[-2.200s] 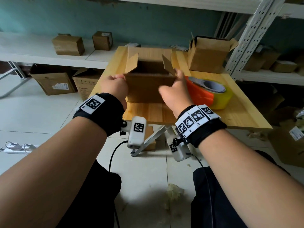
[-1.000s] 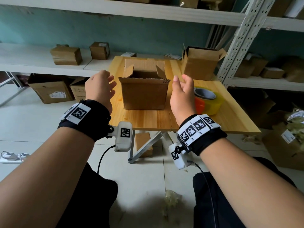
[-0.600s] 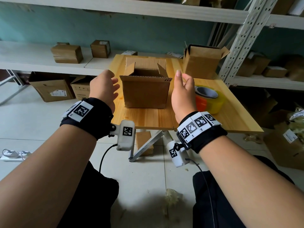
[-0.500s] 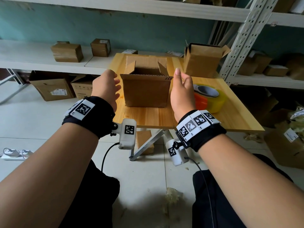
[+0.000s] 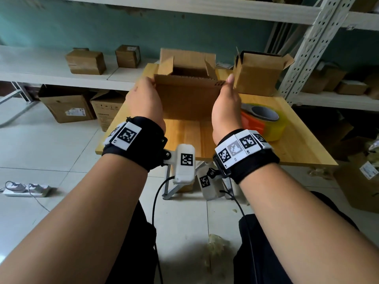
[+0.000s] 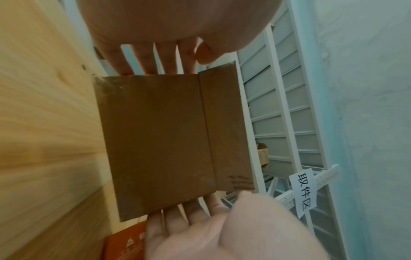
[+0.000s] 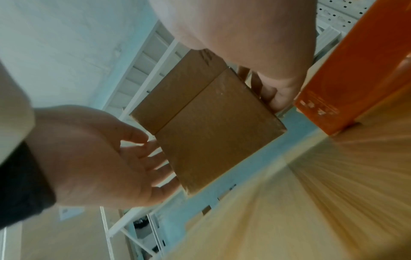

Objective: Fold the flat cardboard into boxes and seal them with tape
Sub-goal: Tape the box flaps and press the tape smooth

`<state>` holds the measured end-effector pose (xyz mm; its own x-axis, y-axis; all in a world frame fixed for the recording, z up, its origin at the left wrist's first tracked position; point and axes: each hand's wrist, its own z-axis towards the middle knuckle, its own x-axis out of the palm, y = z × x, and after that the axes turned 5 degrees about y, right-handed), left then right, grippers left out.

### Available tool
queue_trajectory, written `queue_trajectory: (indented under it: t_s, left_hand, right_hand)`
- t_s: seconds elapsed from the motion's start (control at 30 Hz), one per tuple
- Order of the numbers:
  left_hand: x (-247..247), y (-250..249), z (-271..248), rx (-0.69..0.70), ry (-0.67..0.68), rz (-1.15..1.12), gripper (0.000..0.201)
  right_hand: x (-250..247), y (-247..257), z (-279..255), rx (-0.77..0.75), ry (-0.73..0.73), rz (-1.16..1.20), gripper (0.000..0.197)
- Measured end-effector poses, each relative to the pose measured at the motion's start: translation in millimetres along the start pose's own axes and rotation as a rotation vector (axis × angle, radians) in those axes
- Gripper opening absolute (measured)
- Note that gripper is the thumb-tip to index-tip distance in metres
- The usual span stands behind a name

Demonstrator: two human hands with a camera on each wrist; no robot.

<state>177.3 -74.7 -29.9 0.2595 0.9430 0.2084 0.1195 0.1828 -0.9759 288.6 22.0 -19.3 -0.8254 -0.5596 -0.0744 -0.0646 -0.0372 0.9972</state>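
Now my left hand (image 5: 144, 99) and right hand (image 5: 225, 107) press flat, fingers straight, against opposite sides of the box (image 5: 187, 97), which stands on the table (image 5: 297, 144), flaps up, beside the tape (image 5: 264, 121).

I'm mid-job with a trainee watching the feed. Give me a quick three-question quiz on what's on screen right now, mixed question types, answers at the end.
1. True or false: the top flaps of the box between the hands are already folded shut.
2. Multiple choice: the tape roll lies (A) inside the box, (B) on the table beside the right hand, (C) on the floor.
3. Short answer: how do the left hand and right hand meet the box?

Key
1. False; the flaps stand up and the top is open.
2. B.
3. One hand on each side, fingers straight against the side walls, thumbs at the near top corners.
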Motion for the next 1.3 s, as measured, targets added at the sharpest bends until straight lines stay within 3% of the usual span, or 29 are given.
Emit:
queue_trajectory:
  t_s: [0.07,0.17,0.33,0.43,0.53,0.77,0.93,1.03,1.13,1.3]
  left_hand:
    - [8.9,-4.8,-1.6,0.06,-0.022,-0.022,0.024]
    - [30.1,-13.3,0.7,0.083,-0.02,-0.188,0.013]
    - [92.0,-33.8,14.2,0.093,0.166,-0.222,0.009]
    - [125.8,-38.3,20.5,0.09,0.296,-0.14,0.013]
    - [151.5,-35.0,29.2,0.059,0.388,-0.078,0.019]
    - [179.5,-20.5,52.6,0.017,0.601,-0.027,0.022]
    - [191.0,-10.4,59.6,-0.014,0.689,-0.009,0.023]
    - [191.8,-5.5,60.1,-0.006,0.73,0.037,0.034]
    - [192.1,-6.0,60.7,0.004,0.757,0.063,0.037]
    - [194.4,-4.8,59.6,-0.05,0.802,0.068,0.028]
  right_hand:
    - [-0.3,8.2,5.1,-0.044,-0.026,0.045,0.062]
    - [-6.8,21.7,16.9,-0.117,-0.083,0.084,0.061]
    - [-49.1,46.5,53.9,-0.186,-0.229,0.109,0.058]
    - [-79.8,55.8,81.1,-0.146,-0.268,0.104,0.06]
    - [-102.7,58.6,104.9,-0.126,-0.281,0.113,0.049]
    - [-135.3,43.8,156.2,-0.098,-0.309,0.25,0.048]
    - [-154.6,37.6,178.3,-0.014,-0.287,0.269,0.021]
    - [-159.5,35.3,183.5,0.005,-0.259,0.335,0.034]
    - [-161.7,34.0,185.8,0.015,-0.235,0.362,0.033]
    - [-167.3,28.9,189.8,-0.007,-0.111,0.416,0.071]
